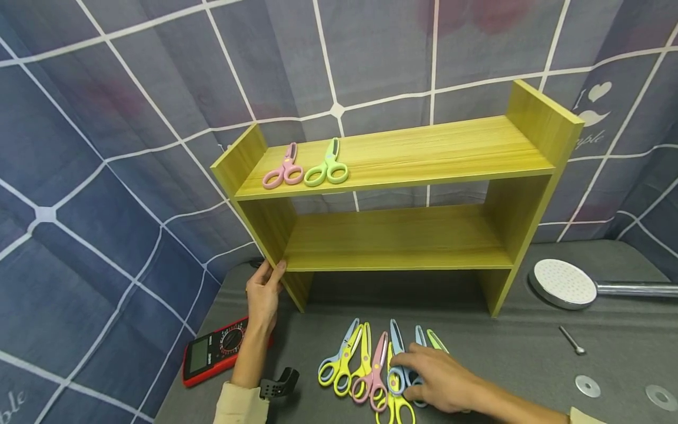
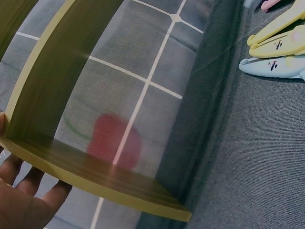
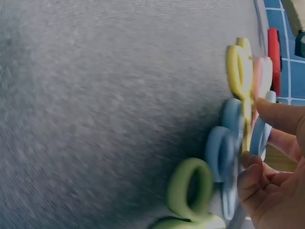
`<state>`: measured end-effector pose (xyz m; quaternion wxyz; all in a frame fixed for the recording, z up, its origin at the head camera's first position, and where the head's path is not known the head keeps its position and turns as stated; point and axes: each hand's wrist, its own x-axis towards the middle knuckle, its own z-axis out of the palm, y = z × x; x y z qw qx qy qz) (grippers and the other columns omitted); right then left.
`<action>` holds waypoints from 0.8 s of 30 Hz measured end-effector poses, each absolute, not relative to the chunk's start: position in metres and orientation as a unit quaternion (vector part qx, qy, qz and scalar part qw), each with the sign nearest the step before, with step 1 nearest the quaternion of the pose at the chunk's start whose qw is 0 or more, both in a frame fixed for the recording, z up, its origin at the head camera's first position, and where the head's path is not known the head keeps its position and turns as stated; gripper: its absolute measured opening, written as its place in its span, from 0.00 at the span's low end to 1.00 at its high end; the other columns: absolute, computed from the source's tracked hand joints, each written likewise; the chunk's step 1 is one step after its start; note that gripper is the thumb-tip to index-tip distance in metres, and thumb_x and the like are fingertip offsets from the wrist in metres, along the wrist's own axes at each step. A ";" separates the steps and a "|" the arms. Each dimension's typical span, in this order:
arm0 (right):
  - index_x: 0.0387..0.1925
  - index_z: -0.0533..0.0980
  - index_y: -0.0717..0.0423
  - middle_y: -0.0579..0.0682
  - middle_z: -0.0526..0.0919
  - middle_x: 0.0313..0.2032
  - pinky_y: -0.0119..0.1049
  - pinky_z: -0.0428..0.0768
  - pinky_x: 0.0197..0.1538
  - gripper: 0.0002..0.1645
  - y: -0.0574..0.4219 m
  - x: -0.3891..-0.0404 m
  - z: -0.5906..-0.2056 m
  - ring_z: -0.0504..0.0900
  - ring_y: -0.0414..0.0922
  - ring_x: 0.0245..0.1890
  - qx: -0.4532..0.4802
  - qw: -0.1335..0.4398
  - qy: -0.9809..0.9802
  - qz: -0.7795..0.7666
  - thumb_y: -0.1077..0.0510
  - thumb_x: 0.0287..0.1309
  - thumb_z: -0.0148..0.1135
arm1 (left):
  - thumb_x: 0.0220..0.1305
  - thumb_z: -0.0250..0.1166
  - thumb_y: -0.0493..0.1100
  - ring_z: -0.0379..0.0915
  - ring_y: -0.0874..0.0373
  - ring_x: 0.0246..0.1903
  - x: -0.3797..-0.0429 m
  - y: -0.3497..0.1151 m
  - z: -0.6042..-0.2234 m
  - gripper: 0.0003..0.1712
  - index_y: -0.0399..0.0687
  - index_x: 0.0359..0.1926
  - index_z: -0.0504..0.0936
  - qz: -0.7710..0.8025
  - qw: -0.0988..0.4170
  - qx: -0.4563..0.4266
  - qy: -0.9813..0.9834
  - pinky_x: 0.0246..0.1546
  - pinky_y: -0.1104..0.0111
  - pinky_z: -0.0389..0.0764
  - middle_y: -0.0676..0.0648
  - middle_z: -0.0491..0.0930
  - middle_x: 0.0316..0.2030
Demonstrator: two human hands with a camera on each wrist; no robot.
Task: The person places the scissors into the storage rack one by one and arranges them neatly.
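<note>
the left hand has its fingers curled round the left side panel of the wooden shelf, thumb against the front edge, near the level of the lower board. the right hand pinches the handle of a pair of blue scissors between thumb and fingers; that pair lies in the row of scissors on the grey desk, just in front of the shelf, with its blades pointing toward it. left of it in the row are pink scissors, two yellow pairs and another blue pair at the far left end, close together and partly overlapping. a further yellow pair lies beneath the pinched handle, its loops showing below. to the right, partly covered by the hand, are one more blue pair and a green pair. on the upper board, toward the left, a pink pair and a light green pair lie side by side, blades toward the back. a red-framed multimeter lies beside the left forearm. at the right are a shower head, a small bolt and two washers.
</note>
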<state>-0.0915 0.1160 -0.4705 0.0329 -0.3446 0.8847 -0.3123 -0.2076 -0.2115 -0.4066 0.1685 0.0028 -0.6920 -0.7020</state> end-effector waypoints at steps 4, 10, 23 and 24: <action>0.55 0.80 0.50 0.35 0.72 0.36 0.30 0.69 0.31 0.26 0.116 -0.092 -0.454 0.66 0.31 0.30 -0.355 0.010 0.874 -0.332 0.50 0.53 0.73 | 0.70 0.63 0.41 0.72 0.61 0.39 -0.208 -0.212 -0.407 0.23 0.40 0.64 0.77 -0.701 0.169 0.002 -0.693 0.36 0.69 0.72 0.54 0.84 0.44; 0.57 0.79 0.47 0.33 0.70 0.36 0.27 0.68 0.32 0.26 0.105 -0.086 -0.412 0.66 0.30 0.28 -0.362 -0.062 0.851 -0.374 0.51 0.56 0.72 | 0.70 0.63 0.41 0.76 0.61 0.43 -0.208 -0.212 -0.408 0.24 0.39 0.64 0.76 -0.708 0.169 -0.003 -0.686 0.41 0.68 0.76 0.52 0.84 0.46; 0.62 0.75 0.56 0.44 0.73 0.41 0.22 0.66 0.25 0.36 0.095 -0.083 -0.306 0.66 0.33 0.25 -0.366 -0.273 0.762 -0.459 0.68 0.50 0.73 | 0.69 0.64 0.41 0.66 0.61 0.30 -0.210 -0.211 -0.409 0.22 0.37 0.61 0.78 -0.704 0.178 -0.004 -0.687 0.29 0.72 0.67 0.56 0.81 0.34; 0.63 0.75 0.56 0.44 0.74 0.42 0.22 0.66 0.25 0.36 0.097 -0.085 -0.301 0.66 0.33 0.25 -0.361 -0.288 0.760 -0.457 0.69 0.49 0.73 | 0.69 0.64 0.41 0.65 0.61 0.29 -0.210 -0.211 -0.410 0.22 0.38 0.61 0.78 -0.702 0.178 -0.003 -0.689 0.28 0.72 0.65 0.56 0.80 0.33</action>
